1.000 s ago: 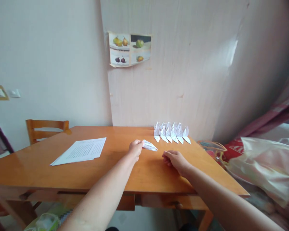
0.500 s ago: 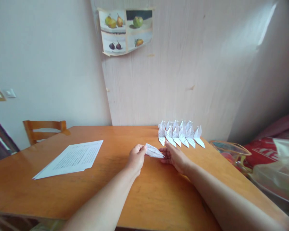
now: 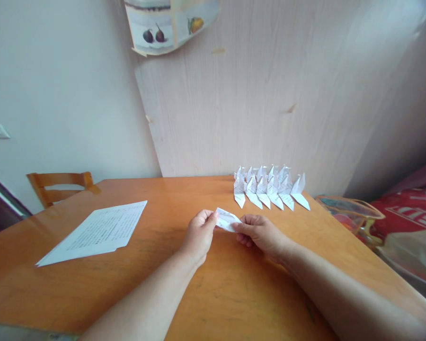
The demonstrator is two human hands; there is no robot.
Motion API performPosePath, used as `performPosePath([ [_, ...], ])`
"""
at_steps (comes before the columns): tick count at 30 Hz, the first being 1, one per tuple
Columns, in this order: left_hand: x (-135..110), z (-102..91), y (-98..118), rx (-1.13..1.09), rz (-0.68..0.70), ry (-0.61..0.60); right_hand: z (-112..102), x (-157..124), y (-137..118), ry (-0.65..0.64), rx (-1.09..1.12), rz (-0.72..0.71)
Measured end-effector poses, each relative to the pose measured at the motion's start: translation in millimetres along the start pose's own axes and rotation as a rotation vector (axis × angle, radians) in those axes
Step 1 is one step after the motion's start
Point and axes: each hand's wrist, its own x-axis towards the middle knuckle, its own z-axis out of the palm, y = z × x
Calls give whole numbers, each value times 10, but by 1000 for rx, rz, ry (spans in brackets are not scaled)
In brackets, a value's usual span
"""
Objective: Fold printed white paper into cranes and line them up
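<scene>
A small folded white paper piece [image 3: 226, 219] is held just above the orange wooden table [image 3: 230, 293], near its middle. My left hand [image 3: 199, 234] pinches its left end with thumb and fingers closed. My right hand [image 3: 261, 233] pinches its right end, fingers curled. Behind my right hand, several folded white paper figures [image 3: 270, 187] stand in a tight row at the table's far edge against the wall.
Printed paper sheets [image 3: 97, 231] lie on the table's left part. A wooden chair [image 3: 58, 182] stands behind the far left corner. A pale wood panel [image 3: 255, 94] backs the table. A clear dish [image 3: 348, 213] and a red bag [image 3: 401, 218] sit to the right.
My right hand has come over from the table and taken hold of the paper piece's right end. The view has tilted down and moved closer to the table.
</scene>
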Motion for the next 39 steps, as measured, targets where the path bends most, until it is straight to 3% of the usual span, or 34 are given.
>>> performPosePath([
  [9, -15, -57, 72, -23, -109, -166, -167, -28, -118, 56, -21, -51],
  [16, 31, -110, 54, -147, -187, -59, -174, 33, -53, 120, 269, -47],
  [20, 16, -97, 45, -147, -208, -69, -113, 13, -22, 85, 206, -39],
  [26, -51, -49, 33, -157, -230, -182, -28, -3, 7, 33, 107, -109],
  [39, -120, -10, 130, -101, -271, -314, -63, 0, 4, 19, 44, -106],
])
